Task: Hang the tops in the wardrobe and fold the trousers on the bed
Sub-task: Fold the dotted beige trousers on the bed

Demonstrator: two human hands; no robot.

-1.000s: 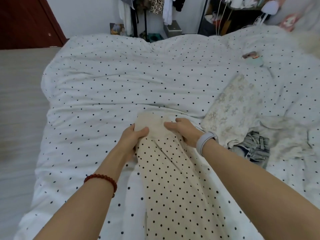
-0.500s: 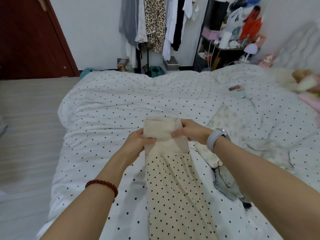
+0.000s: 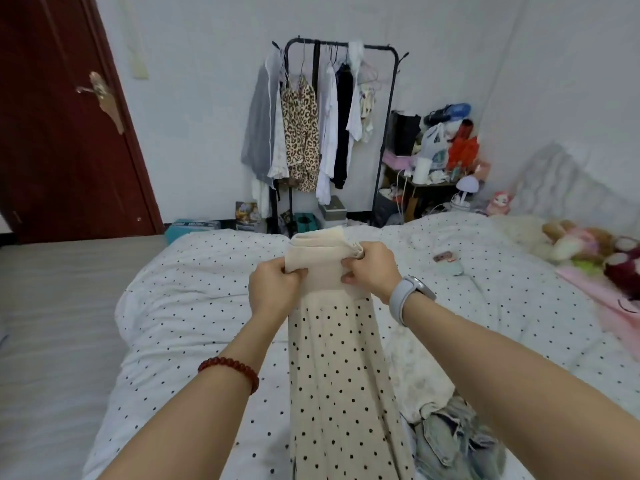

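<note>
1. The person is standing at the near edge of the bed (image 3: 194, 306) and holding up a cream garment with dark dots (image 3: 341, 386), a pair of trousers by the look of the plain waistband and so, I take it, one to be folded.

2. The left hand (image 3: 273, 289) is gripping the left end of the waistband (image 3: 322, 252), fingers curled right round the cloth. The right hand (image 3: 372, 271) is pinching the right end in the same way, thumb in front and fingers wrapped behind. Both are holding tightly, neither one slack.

3. The two hands are sitting level with each other and close together, so the waistband is running short and crosswise between them, already doubled over.

4. The point that matters: the garment's long axis is dropping straight down from the grip toward the person, with the legs hanging out of sight below the lower edge of the view. The whole length is lying below and behind the hands, not ahead of them.

5. Neither hand is nearer to the cloth; the hold is even.

6. To my eye, laying it flat is going to mean carrying the waistband forward over the open dotted quilt.

7. Pale jeans (image 3: 457, 441) and a floral piece (image 3: 412, 372) are lying crumpled just to the right, close enough to catch the hanging legs.
</note>
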